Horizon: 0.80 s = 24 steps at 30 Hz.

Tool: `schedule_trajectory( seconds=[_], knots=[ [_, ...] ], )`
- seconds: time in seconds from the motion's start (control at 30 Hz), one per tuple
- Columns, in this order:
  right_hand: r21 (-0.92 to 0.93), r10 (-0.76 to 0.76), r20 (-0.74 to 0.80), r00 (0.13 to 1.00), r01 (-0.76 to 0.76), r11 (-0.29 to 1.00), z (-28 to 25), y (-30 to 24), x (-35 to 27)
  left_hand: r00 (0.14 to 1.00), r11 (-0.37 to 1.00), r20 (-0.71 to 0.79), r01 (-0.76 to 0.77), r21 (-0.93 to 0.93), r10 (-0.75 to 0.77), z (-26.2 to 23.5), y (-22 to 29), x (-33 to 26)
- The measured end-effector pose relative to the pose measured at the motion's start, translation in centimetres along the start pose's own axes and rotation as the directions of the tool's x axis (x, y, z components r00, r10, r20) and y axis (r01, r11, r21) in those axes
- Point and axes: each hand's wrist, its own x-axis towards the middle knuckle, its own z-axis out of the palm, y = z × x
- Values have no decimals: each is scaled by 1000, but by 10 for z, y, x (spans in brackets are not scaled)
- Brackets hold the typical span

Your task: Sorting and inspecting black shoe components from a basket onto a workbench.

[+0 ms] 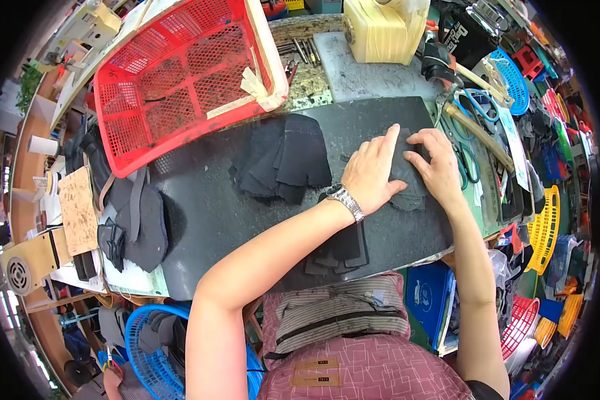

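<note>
My left hand [373, 170], with a metal-band watch [345, 202] at the wrist, lies along the left side of a small stack of dark fabric pieces [405, 177]. Its fingers are stretched out and its thumb stands apart. From the right, my right hand [437, 167] holds the same stack with bent fingers and thumb. Left of my hands, a larger fanned pile of dark fabric pieces [287, 160] rests on the black work mat [213, 220]. More dark pieces [343, 250] lie under my left forearm, partly hidden by it.
A red plastic basket [193, 123] stands at the back left. At the back, a tape-wrapped block [383, 33] sits on a grey slab [360, 77]. A hammer [477, 133] and teal-handled scissors [470, 163] lie to the right. Below left are a blue basket [135, 340] and another person's hand [112, 379].
</note>
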Motion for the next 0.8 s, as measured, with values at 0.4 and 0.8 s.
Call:
schedule_trajectory(
  seconds=[0.4,0.8],
  knots=[
    [619,353,-295,888,-104,778,-52,-50,-34,971,974,-85,-227,-15,225,-13,-23,-6],
    [601,274,644,714,-694,395,26,-107,-41,838,743,105,526,-414,-535,-83,5,-146]
  ],
)
